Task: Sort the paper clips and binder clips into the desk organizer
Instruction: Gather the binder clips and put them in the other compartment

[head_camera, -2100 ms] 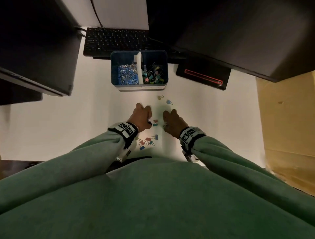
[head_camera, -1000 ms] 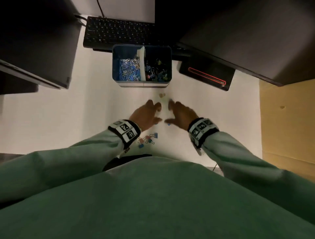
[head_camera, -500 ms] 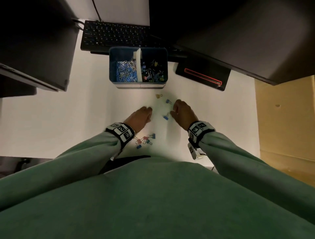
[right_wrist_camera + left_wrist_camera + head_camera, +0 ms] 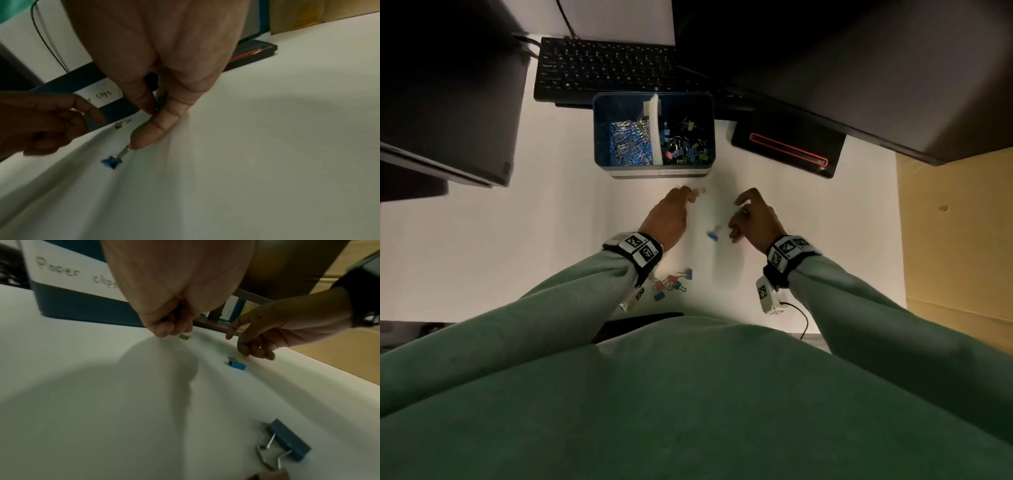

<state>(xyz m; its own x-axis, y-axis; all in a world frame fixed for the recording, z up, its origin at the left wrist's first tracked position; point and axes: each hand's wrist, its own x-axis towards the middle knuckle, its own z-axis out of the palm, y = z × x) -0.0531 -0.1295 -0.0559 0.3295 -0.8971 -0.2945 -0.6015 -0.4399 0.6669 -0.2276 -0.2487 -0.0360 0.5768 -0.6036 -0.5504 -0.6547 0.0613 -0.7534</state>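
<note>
Most clips already sit sorted in the desk organizer [image 4: 653,168]. Several binder clips [image 4: 672,283] remain on the desk near the person. Left hand [image 4: 669,219] pinches at a gold clip [image 4: 699,191]; right hand [image 4: 755,219], fingers curled, seems to hold a small clip.

Dim desk corner, white top, dark gear at the back.

White desk [image 4: 482,240] lit from above, soft shadows on it. Black keyboard [image 4: 602,72] at the far edge with a cable running up behind it. Dark monitor [image 4: 448,102] far left, a bigger dark monitor [image 4: 859,68] far right, its black base with a red stripe [image 4: 787,150] sitting on the desk. Brown cardboard [image 4: 955,240] along the right edge.
</note>
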